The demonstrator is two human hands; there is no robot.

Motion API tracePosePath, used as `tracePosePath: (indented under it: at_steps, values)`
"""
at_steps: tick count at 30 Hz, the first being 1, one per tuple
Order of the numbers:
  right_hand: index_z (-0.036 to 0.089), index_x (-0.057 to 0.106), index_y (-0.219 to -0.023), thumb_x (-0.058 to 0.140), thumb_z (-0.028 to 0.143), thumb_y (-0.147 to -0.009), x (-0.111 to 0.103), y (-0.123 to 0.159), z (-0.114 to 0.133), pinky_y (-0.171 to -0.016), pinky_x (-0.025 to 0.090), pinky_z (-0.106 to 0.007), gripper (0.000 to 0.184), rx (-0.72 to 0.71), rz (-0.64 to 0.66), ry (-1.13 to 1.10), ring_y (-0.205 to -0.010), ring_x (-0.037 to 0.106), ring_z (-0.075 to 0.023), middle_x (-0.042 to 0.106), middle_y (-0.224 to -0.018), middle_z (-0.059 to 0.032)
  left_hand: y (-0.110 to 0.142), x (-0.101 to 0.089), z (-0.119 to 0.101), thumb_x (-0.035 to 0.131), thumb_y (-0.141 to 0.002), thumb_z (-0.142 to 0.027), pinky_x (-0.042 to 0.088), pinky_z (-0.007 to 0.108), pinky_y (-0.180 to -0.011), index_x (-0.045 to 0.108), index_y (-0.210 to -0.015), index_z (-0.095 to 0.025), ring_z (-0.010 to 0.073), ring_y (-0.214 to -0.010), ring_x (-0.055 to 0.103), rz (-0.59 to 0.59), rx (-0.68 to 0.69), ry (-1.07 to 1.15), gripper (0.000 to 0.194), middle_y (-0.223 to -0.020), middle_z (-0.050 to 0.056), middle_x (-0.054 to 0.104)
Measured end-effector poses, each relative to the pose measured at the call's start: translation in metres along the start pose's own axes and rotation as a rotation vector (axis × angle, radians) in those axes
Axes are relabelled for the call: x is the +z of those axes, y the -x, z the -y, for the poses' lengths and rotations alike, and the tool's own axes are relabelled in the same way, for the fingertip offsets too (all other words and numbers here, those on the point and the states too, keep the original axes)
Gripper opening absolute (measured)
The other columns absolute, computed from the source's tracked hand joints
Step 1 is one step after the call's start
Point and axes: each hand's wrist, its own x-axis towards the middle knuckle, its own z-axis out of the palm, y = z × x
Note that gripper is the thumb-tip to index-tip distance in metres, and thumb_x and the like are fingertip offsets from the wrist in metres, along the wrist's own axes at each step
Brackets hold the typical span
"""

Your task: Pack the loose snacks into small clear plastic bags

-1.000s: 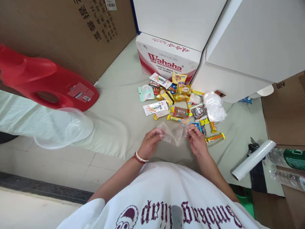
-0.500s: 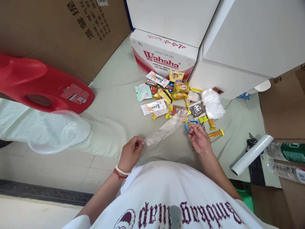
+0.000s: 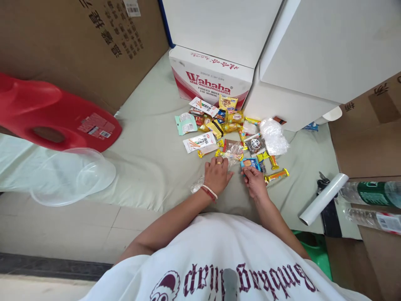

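My left hand point(image 3: 217, 176) lies palm down over a clear plastic bag point(image 3: 197, 183), its fingers stretched forward and the thumb apart. The crumpled bag shows on both sides of this hand. Beside it, my right hand point(image 3: 255, 182) has its fingertips pinched at the lower edge of a small blue snack packet point(image 3: 250, 164); I cannot make out what, if anything, is between them. Past the hands sits a loose pile of wrapped snacks, with a white-and-orange packet point(image 3: 199, 142), a pale green packet point(image 3: 186, 124) and a yellow-orange stick wrapper point(image 3: 277, 175).
A Wahaba-style carton printed Wahaha point(image 3: 213, 77) stands behind the snacks. To the left are a red jug point(image 3: 62, 113) and a clear plastic lid or bowl point(image 3: 75, 177). Bubble wrap point(image 3: 274, 137), a white roll point(image 3: 324, 198) and plastic bottles point(image 3: 372, 194) are on the right.
My left hand has moved right and forward from the bag's near end onto its middle. My right hand has shifted slightly, its fingertips still at the blue packet. The view has shifted a little.
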Motion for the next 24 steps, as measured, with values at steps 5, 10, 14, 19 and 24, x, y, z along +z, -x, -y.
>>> tracePosePath:
  at_steps: [5, 10, 14, 19, 24]
  values:
    - [0.017, 0.067, -0.081, 0.078, 0.055, -0.065, 0.016, -0.013, 0.001, -0.036, 0.016, -0.021, 0.043, 0.083, 0.042, 0.038, -0.04, 0.036, -0.0052, 0.074, -0.076, -0.0048, -0.013, 0.005, 0.003, 0.047, -0.099, -0.03, 0.041, 0.036, -0.075, 0.068, -0.092, -0.019, 0.0264, -0.089, 0.062, 0.083, -0.134, 0.051, 0.025, -0.099, 0.013, 0.068]
    - [0.019, 0.062, -0.07, 0.084, 0.049, -0.056, 0.034, -0.028, 0.001, -0.037, 0.017, -0.02, 0.04, 0.046, 0.11, -0.064, -0.042, 0.035, -0.0052, 0.065, -0.063, 0.0011, -0.008, 0.009, 0.019, 0.058, -0.09, -0.033, 0.038, 0.03, -0.066, 0.065, -0.078, -0.02, 0.0189, -0.069, 0.057, 0.015, -0.225, 0.423, 0.019, -0.074, 0.004, 0.063]
    - [0.019, 0.063, -0.073, 0.086, 0.048, -0.052, 0.036, -0.026, 0.004, -0.037, 0.019, -0.019, 0.042, 0.029, 0.15, -0.108, -0.045, 0.035, -0.0046, 0.065, -0.066, 0.0023, -0.011, 0.0, 0.042, 0.065, -0.082, -0.033, 0.041, 0.029, -0.067, 0.063, -0.085, -0.02, 0.0166, -0.065, 0.051, -0.136, -0.449, 0.69, 0.014, -0.07, -0.001, 0.056]
    - [0.019, 0.07, -0.082, 0.085, 0.049, -0.06, 0.031, -0.005, 0.014, -0.038, 0.021, -0.019, 0.04, 0.018, 0.281, -0.14, -0.046, 0.035, -0.0043, 0.07, -0.077, -0.0012, 0.004, -0.025, 0.038, 0.07, -0.08, -0.032, 0.044, 0.041, -0.091, 0.064, -0.097, -0.022, 0.0265, -0.098, 0.056, -0.451, -0.158, 0.421, 0.021, -0.102, 0.009, 0.062]
    - [0.02, 0.072, -0.089, 0.082, 0.051, -0.07, 0.027, 0.014, 0.022, -0.038, 0.025, -0.019, 0.037, -0.052, 0.347, -0.1, -0.047, 0.038, -0.005, 0.071, -0.082, -0.0014, 0.012, -0.019, 0.01, 0.067, -0.086, -0.049, 0.045, 0.04, -0.092, 0.064, -0.104, -0.022, 0.0262, -0.099, 0.058, -0.104, -0.013, 0.531, 0.033, -0.102, 0.01, 0.065]
